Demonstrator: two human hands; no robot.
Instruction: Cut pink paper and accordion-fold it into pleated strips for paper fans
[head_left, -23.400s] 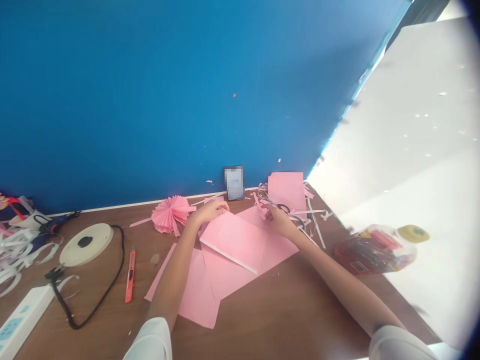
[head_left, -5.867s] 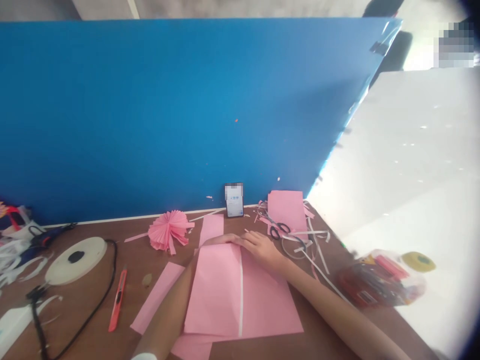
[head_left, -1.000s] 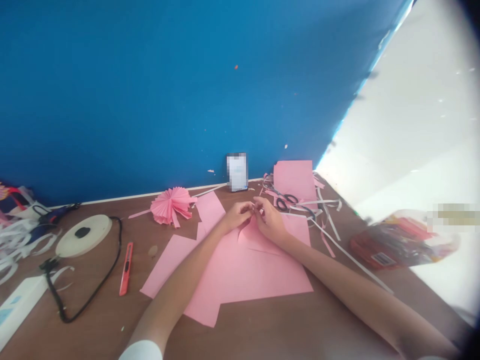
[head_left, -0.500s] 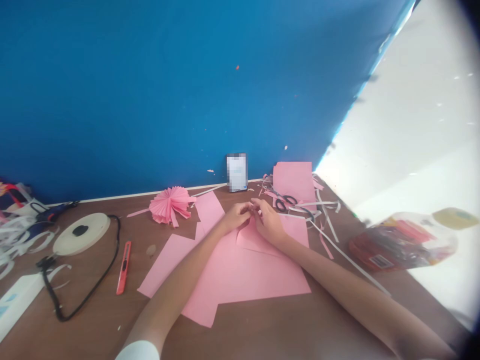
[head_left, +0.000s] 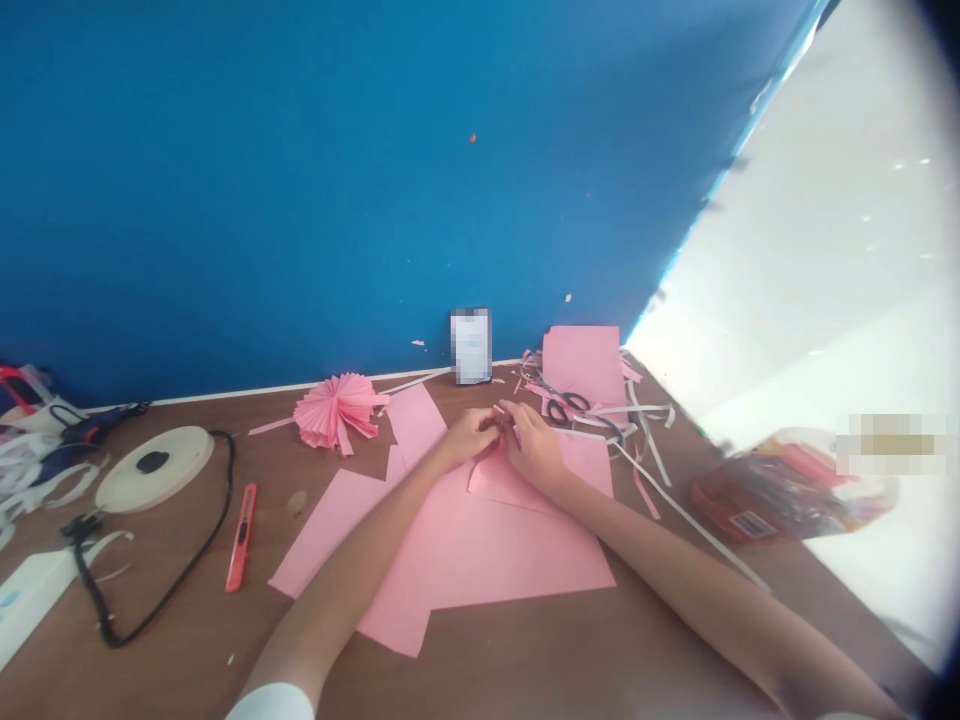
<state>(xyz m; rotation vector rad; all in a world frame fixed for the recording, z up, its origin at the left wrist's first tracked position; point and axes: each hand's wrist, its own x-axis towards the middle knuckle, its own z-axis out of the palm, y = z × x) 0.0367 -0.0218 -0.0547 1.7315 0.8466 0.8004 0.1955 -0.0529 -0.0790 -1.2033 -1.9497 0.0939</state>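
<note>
Left hand (head_left: pixel 469 435) and right hand (head_left: pixel 532 447), both curled almost shut, side by side and nearly touching, fingertips pinched together on a thin strip of pink paper (head_left: pixel 501 415), its exact shape lost behind the fingers. Directly under both palms, a large folded sheet of pink paper (head_left: pixel 510 550), with a raised triangular flap (head_left: pixel 499 480) just below the right hand. Beyond the right hand, black-handled scissors (head_left: pixel 566 408) among white paper strips (head_left: pixel 651 440), next to a loose pink paper rectangle (head_left: pixel 583 362). Left of the left hand, a pleated pink paper fan (head_left: pixel 334 408), then an orange utility knife (head_left: pixel 240 537) and a round cream disc (head_left: pixel 154 465) with a black cord (head_left: pixel 101 610). Beneath everything, a brown wooden tabletop (head_left: pixel 525 660); ahead of the hands, a glossy blue wall panel (head_left: pixel 300 200); right of the right arm, a white board (head_left: pixel 825 250). Upright just ahead of the hands, a small flat object (head_left: pixel 471 345), blurred out. Far right, a clear plastic bag of red items (head_left: pixel 780 490), contents hard to make out.
</note>
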